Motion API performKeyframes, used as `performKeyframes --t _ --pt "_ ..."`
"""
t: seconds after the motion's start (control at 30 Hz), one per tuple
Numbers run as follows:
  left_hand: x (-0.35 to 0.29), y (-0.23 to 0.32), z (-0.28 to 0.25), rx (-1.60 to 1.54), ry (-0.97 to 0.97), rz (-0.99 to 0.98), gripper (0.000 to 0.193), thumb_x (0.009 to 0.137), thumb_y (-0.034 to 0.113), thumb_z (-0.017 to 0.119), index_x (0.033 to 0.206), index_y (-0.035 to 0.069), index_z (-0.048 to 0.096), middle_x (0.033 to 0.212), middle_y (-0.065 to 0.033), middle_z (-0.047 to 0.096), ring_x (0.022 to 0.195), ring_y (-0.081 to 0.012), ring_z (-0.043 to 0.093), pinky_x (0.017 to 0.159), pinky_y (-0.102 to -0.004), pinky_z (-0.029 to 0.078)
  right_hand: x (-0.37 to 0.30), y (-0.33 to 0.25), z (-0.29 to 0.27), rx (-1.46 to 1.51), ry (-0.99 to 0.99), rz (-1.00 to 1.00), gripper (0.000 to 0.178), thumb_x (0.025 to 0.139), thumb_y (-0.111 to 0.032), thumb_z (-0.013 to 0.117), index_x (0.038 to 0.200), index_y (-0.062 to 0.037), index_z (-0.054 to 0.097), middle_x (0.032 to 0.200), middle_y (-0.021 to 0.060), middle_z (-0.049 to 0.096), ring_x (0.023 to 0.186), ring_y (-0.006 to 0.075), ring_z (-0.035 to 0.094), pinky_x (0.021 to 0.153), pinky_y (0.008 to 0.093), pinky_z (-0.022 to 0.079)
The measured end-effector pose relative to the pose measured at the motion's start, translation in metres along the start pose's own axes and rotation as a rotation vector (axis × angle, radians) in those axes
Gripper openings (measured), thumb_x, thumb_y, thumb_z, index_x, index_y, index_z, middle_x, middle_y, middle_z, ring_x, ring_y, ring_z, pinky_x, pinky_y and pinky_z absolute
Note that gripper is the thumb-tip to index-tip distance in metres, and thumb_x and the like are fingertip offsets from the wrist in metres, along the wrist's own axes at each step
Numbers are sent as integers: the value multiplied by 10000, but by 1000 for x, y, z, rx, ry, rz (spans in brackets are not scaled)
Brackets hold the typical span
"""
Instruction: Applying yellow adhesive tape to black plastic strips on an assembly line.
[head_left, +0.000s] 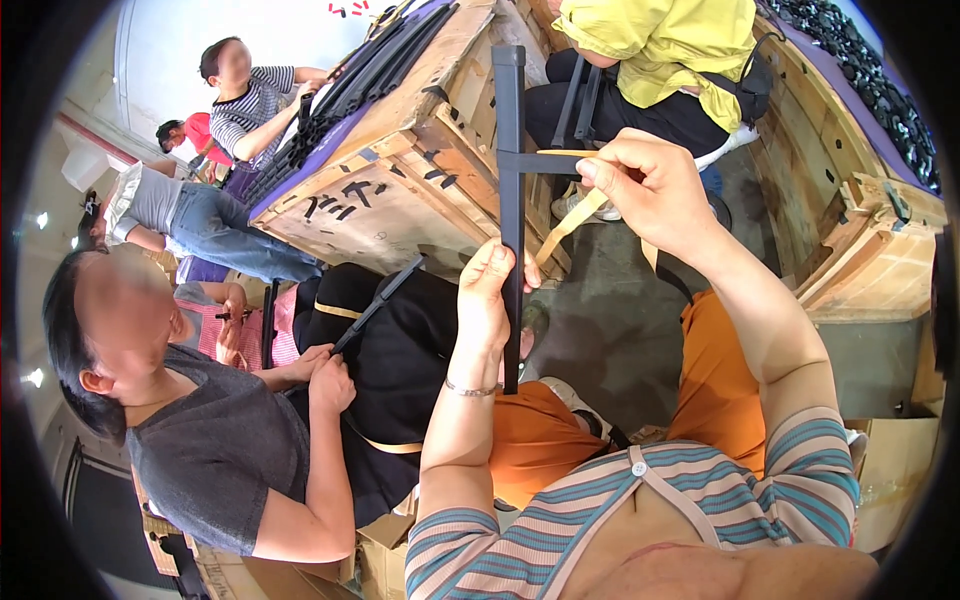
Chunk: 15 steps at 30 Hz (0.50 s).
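Upright in front of me stands a long black bar (510, 130), with a capped, slightly wider top. My left hand (488, 285) is closed round its lower part. A strip (578, 222), black on one face and yellow on the other, runs from the bar's upper half out to the right. Its black stretch is pulled level and taut. My right hand (650, 185) pinches the strip between thumb and fingers, to the right of the bar. Yellow lengths hang in loops below that hand, and a black length falls toward my orange trousers (715, 370).
A wooden crate (350, 215) stands ahead, with many black bars (350, 95) on purple cloth. Another wooden crate (850, 240) at right bears small black parts (850, 50). A co-worker (230, 440) at left holds a black bar. A person in yellow (670, 60) sits ahead.
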<state>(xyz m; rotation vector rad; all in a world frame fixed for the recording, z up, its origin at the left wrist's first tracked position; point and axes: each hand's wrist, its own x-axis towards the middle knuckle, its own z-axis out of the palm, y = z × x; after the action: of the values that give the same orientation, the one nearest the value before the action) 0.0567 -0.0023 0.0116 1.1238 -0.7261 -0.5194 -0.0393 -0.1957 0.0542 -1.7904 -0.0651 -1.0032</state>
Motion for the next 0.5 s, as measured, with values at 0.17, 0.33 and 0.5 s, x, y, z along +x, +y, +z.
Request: performKeyframes --t 0.17,0.33,0.5 --pt "1 2 -2 -78 -115 -30 205 878 232 567 860 31 530 627 -43 535 517 -88 479 488 -200 383 0 -2 2 -17 5 -40 176 810 -143 652 739 15 623 623 33 505 508 62 425 454 234 338" --pt "1 2 2 -101 -152 47 199 837 172 627 928 43 507 595 -48 518 417 -84 420 392 -197 342 -2 -7 -1 -19 -2 -46 174 808 -140 653 741 17 625 611 32 498 504 63 429 452 232 339" --pt "4 8 -3 -104 -135 52 380 840 357 598 880 -5 492 535 -80 487 372 -119 393 345 -230 292 -3 -9 -3 -9 -42 8 170 826 -136 639 739 10 631 643 3 463 544 51 386 483 221 298"
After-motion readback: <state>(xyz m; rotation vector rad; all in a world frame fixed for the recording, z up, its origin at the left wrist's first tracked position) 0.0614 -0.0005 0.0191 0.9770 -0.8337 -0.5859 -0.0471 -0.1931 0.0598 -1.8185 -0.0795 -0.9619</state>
